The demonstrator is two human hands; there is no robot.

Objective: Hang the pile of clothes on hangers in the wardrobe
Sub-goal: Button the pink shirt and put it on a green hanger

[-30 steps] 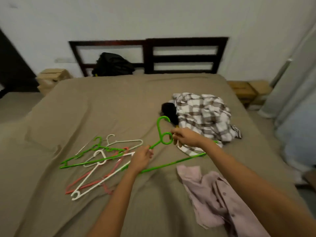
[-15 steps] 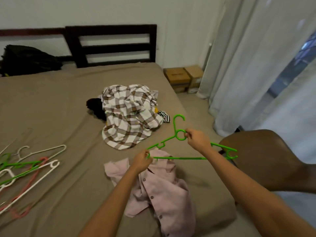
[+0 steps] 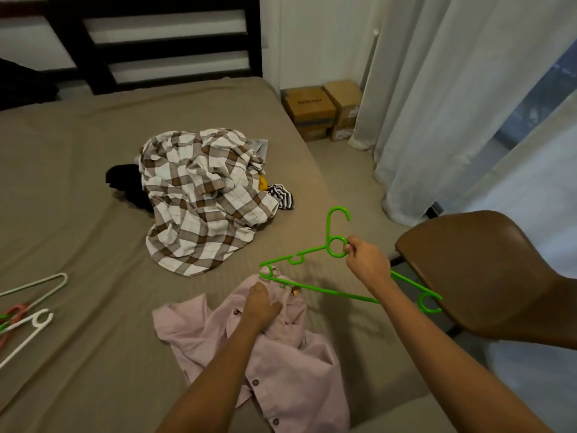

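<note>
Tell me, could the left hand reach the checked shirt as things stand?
Probably yes. The checked shirt lies just beyond the left hand on the bed, nothing between them, but that hand grips the pink shirt and would have to let go first.

I see two slim forearms, bare from wrist to btm frame edge. L hand (image 3: 260, 303) & R hand (image 3: 365, 264) bare as well. Clothing further up is out of view, can't tell.
</note>
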